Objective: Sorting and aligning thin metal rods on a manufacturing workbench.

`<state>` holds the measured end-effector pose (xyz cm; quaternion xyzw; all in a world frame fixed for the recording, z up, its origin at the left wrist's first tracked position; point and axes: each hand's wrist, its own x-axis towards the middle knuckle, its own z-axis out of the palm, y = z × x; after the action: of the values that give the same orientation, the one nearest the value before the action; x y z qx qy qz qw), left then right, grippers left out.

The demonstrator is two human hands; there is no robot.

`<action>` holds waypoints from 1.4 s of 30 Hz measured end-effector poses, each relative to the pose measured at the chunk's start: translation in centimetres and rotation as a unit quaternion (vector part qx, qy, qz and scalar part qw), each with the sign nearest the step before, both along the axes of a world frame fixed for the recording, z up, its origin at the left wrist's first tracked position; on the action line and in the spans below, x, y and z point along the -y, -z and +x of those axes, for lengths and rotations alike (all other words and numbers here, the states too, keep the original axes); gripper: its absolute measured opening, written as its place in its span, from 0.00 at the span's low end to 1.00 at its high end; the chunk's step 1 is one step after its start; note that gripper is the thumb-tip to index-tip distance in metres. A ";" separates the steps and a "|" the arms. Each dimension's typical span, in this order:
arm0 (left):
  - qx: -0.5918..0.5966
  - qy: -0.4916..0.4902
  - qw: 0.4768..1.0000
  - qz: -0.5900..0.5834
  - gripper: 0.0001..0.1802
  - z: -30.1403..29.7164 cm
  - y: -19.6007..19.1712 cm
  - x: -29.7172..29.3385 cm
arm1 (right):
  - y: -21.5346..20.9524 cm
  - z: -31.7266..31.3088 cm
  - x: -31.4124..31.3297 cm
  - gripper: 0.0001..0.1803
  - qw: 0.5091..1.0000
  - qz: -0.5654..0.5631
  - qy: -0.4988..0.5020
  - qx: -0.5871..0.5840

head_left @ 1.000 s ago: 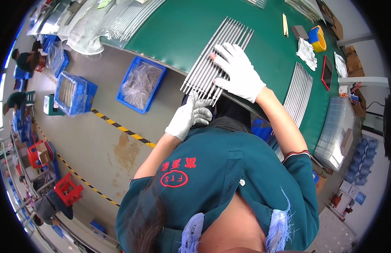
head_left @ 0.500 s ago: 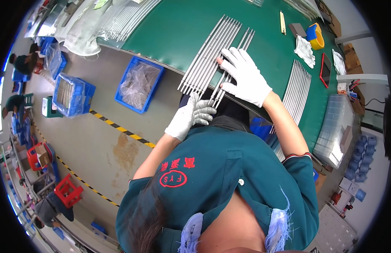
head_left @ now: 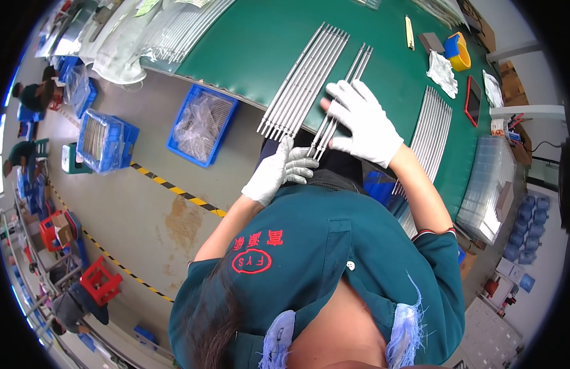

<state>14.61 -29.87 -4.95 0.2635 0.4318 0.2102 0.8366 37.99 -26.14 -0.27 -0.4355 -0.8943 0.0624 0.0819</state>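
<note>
On the green table [head_left: 248, 55] lies a row of slim metal rods [head_left: 306, 80], side by side, their near ends reaching past the table edge. A narrow gap parts them from a smaller group of rods [head_left: 359, 63] on the right. My right hand [head_left: 369, 128], in a white glove with a bare fingertip, lies spread beside and partly over the smaller group, fingers apart. My left hand [head_left: 277, 171], also gloved, is at the near ends of the rods, its index finger up against the larger row and its other fingers stretched toward the smaller group.
More rods [head_left: 431, 126] lie to the right. Near them are a white glove [head_left: 443, 74], a yellow and blue tape roll [head_left: 460, 52] and a red-edged device [head_left: 474, 101]. Bagged rods [head_left: 183, 31] lie far left. A blue crate [head_left: 202, 126] stands on the floor.
My right hand has moved slightly right and nearer to me. The gap between the two rod groups has widened, and the smaller group looks narrower. My left hand has barely moved.
</note>
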 end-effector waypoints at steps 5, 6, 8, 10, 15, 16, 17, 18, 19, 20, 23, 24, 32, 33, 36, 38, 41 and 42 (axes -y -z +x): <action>0.015 0.107 0.994 -0.010 0.39 1.3 -0.1 -0.8 | 0.1 -1.4 0.9 0.29 0.994 -0.042 -0.088 -0.048; -0.008 0.123 0.992 0.040 0.37 1.5 -0.3 -1.0 | 0.3 -1.5 1.0 0.29 0.992 -0.031 -0.096 -0.072; -0.023 0.129 0.973 0.192 0.30 1.6 -0.3 -0.8 | 0.1 -1.7 1.3 0.28 0.989 -0.011 -0.116 -0.092; 0.062 0.127 0.980 0.138 0.27 1.7 -0.7 -1.5 | -0.2 -1.6 1.3 0.22 0.985 0.011 -0.129 -0.110; 0.035 0.143 0.981 0.128 0.35 2.4 -1.0 -1.1 | 0.8 -0.9 0.9 0.15 0.985 0.063 -0.133 -0.089; 0.034 0.160 0.977 0.135 0.37 2.4 -0.6 -0.9 | 0.9 -0.6 0.8 0.14 0.985 0.063 -0.142 -0.078; 0.043 0.177 0.975 0.125 0.39 2.3 -0.4 -0.7 | 1.1 -0.3 0.6 0.13 0.984 0.063 -0.150 -0.067; 0.063 0.181 0.977 0.096 0.39 2.0 -0.5 -0.6 | 1.2 0.1 0.2 0.11 0.979 0.090 -0.155 -0.101; 0.083 0.181 0.978 0.066 0.39 1.7 -0.5 -0.4 | 0.0 0.1 0.0 0.12 0.978 0.115 -0.121 -0.122; 0.103 0.153 0.983 0.012 0.39 1.3 0.2 -0.1 | -2.2 -0.1 -0.5 0.12 0.975 0.138 -0.094 -0.149; 0.083 0.106 0.991 -0.010 0.39 0.4 0.2 -0.1 | -6.9 1.9 -1.5 0.08 0.913 0.141 0.081 -0.374; 0.078 0.092 0.993 -0.017 0.37 0.3 0.0 -0.1 | -6.1 5.2 -2.7 0.06 0.856 0.236 0.186 -0.421; 0.394 0.002 0.902 -0.177 0.20 1.4 4.4 0.0 | -7.1 12.6 -6.1 0.15 0.460 -0.299 -0.001 -0.836; 0.301 -0.010 0.945 -0.128 0.20 1.9 2.7 -0.1 | -4.5 12.9 -6.7 0.15 0.417 -0.332 0.003 -0.846; 0.330 -0.014 0.928 -0.170 0.30 3.4 3.7 0.4 | 1.0 10.6 -6.8 0.09 0.319 -0.363 0.135 -0.865; 0.195 0.072 0.974 -0.096 0.38 3.5 1.6 0.3 | 3.2 9.2 -6.9 0.09 0.313 -0.396 0.150 -0.850; 0.132 0.142 0.966 0.171 0.26 3.3 1.5 0.0 | 5.3 8.7 -7.8 0.10 0.321 -0.422 0.177 -0.829; 0.087 0.177 0.963 0.181 0.22 3.3 0.7 -0.3 | 5.8 8.8 -8.1 0.09 0.322 -0.416 0.211 -0.824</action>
<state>17.93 -29.52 -5.63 0.4638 0.2584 0.1553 0.8331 46.78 -18.05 -6.05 -0.3116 -0.1022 0.7336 0.5952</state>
